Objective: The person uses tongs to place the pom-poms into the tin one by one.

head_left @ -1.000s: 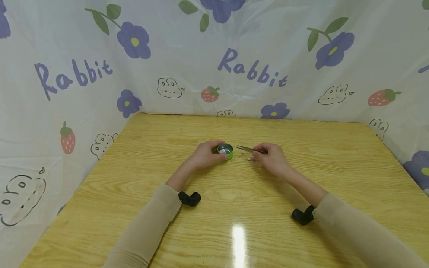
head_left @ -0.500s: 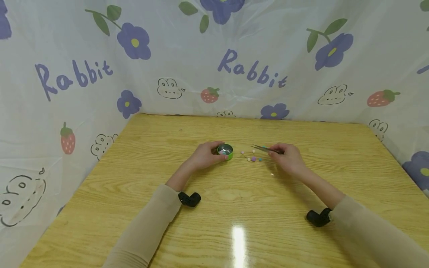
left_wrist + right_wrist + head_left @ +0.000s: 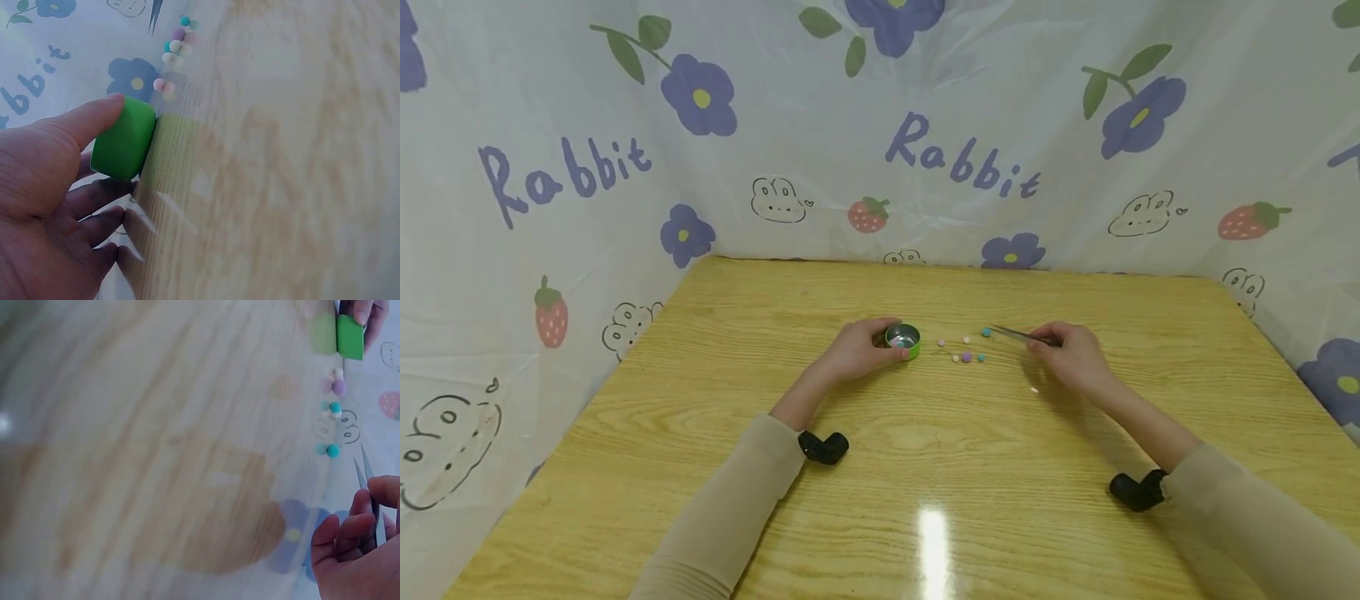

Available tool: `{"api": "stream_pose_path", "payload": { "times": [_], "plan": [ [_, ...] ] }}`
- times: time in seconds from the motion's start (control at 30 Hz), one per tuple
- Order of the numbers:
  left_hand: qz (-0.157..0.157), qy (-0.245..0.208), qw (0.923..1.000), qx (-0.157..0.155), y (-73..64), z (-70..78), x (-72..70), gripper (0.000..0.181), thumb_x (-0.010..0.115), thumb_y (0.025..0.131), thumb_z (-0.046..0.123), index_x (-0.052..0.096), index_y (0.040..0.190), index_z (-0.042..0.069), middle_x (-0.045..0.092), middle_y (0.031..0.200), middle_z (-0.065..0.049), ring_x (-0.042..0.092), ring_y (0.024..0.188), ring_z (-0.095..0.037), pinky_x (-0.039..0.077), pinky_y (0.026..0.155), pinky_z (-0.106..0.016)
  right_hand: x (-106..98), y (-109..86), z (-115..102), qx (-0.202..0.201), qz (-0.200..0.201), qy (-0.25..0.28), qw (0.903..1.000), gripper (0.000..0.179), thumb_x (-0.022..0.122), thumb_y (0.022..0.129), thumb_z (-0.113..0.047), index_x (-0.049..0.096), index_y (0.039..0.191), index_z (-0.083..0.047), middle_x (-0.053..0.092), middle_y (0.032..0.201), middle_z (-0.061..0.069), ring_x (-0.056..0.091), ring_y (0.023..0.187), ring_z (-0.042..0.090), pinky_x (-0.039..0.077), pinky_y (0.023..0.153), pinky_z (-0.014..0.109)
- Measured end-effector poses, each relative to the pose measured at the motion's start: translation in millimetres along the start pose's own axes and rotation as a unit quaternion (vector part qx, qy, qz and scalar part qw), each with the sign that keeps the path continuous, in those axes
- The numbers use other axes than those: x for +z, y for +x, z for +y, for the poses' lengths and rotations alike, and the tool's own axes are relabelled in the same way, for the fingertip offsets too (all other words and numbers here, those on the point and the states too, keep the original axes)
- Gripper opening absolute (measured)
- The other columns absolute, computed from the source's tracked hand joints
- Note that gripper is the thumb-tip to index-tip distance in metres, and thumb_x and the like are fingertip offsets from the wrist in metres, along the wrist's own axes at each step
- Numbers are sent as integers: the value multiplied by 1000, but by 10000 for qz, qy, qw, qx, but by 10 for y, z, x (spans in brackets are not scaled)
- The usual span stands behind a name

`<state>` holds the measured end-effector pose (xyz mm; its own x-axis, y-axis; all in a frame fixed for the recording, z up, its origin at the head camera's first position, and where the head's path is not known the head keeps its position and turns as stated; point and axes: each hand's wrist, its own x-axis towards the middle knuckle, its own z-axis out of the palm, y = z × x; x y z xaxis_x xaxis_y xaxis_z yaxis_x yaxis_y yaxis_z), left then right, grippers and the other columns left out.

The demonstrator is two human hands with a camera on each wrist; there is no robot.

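**Left hand grips a green tin, right hand holds tweezers**

Going from left to right, we first see a white cloth with purple flowers, strawberries, bunny faces and the word "Rabbit". It hangs on the left and all along the back of the wooden table.

Next comes a tan left sleeve with a black gadget at its wrist. The left hand grips the green tin, with the thumb on the near side and a finger on the far side. The tin stands upright on the table with its top open. We spot bits of pink and blue inside, but they are too small to tell well.

Right of the tin, six little beads lie on the table. In the far row we see a pink bead, a white bead and a blue bead. In the near row we see a cream bead, a purple bead and a teal bead.

Then we find the tweezers, their thin tips spread apart, near the blue bead. The right hand pinches them with thumb and fingers. Last come another black gadget and the tan right sleeve.
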<state>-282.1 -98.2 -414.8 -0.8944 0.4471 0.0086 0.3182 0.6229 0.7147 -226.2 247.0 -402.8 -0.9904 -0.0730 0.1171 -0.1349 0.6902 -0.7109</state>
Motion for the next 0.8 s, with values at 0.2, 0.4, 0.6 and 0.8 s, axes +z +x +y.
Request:
{"api": "stream_pose_path", "payload": {
  "times": [0.2, 0.4, 0.6, 0.8],
  "plan": [
    [-31, -23, 10000, -18, -11, 13, -5, 66, 77, 95, 33, 52, 151, 8, 61, 139, -15, 55, 130, -29, 44, 107, -43, -13, -1, 29, 26, -23, 8, 10000, 26, 63, 102, -12, 70, 118, 7, 70, 106, 20, 62, 92, 29, 48, 73, 35],
    [-27, -12, 10000, -40, -10, 17, -5, 66, 77, 95, 33, 53, 151, 8, 60, 141, -15, 53, 132, -29, 43, 108, -43, 4, 21, 59, 37, -103, -111, 9999, 26, 62, 103, -11, 69, 119, 8, 70, 108, 22, 63, 94, 32, 49, 75, 38],
    [-24, -39, 10000, -55, -8, 12, -3, 66, 77, 95, 33, 52, 151, 8, 60, 140, -15, 54, 131, -29, 44, 107, -43, 6, 30, 26, -24, -195, -173, 9997, 26, 62, 103, -10, 68, 119, 8, 69, 106, 21, 60, 90, 30, 47, 72, 37],
    [-27, -39, 10000, -28, -17, 20, -5, 66, 77, 95, 33, 52, 151, 7, 61, 139, -15, 56, 127, -28, 46, 105, -43, 35, 56, 34, -103, -188, -154, 9997, 25, 63, 103, -10, 68, 118, 9, 69, 102, 21, 57, 81, 25, 46, 68, 36]
  ]
}}
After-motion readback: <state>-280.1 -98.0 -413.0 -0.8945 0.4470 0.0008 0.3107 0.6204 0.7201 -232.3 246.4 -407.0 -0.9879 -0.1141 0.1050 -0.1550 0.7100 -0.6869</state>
